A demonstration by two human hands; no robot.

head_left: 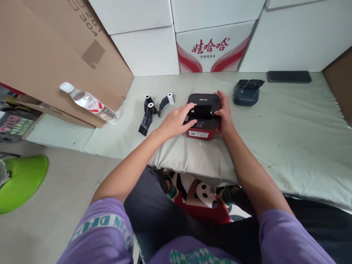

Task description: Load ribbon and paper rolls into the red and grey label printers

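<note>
The red-and-black mini printer (204, 97) sits on the pale green cloth (283, 124) right in front of the person, close to the table's near edge and between both hands. The left hand (176, 121) comes at it from the left with thumb and fingers spread apart, the fingertips touching the top around the slot. The right hand (224, 112) is clamped on the right side, its thumb over the top edge and the other fingers along the flank. A black strip (204, 110) lies across the slot, and a white sticker (198, 134) shows on the printer's near face.

Over to the left I see two black rolls standing close together, the rear one (148, 98) and the front one (152, 107), with a loose dark tail trailing toward the near edge. Just beside them a third roll (170, 98) has its own strip unwound. A water bottle (92, 103) stands upright next to the big cardboard box (60, 39).

On the right, near the right hand but apart from it, is a dark blue device (245, 95) with a black flap on top. Behind it a flat black slab (289, 76) lies by the white cartons (147, 50), one printed with red lettering (210, 45).
</note>
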